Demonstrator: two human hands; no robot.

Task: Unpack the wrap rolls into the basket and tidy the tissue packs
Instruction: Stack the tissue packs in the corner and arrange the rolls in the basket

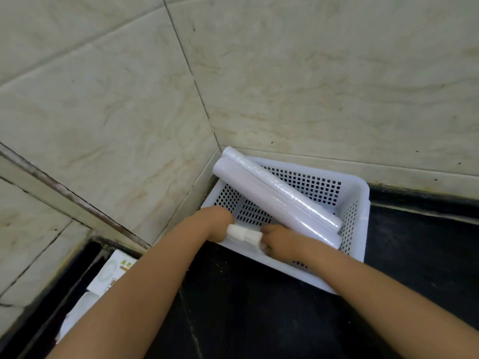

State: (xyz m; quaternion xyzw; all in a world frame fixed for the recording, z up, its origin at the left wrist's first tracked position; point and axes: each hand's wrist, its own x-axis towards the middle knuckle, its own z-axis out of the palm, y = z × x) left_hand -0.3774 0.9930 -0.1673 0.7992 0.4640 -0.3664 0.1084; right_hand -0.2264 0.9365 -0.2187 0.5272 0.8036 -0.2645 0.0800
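A white perforated basket (pixel 355 200) is sitting on the dark counter, and both hands are gripping a small white piece (pixel 243 235) at its near rim. Just beyond that grip, two white wrap rolls (pixel 274 195) are lying side by side, touching, slanting across the basket with their far ends propped on its far corner. Well back of the grip, to its left, white tissue packs (pixel 108 275) are lying on the counter.
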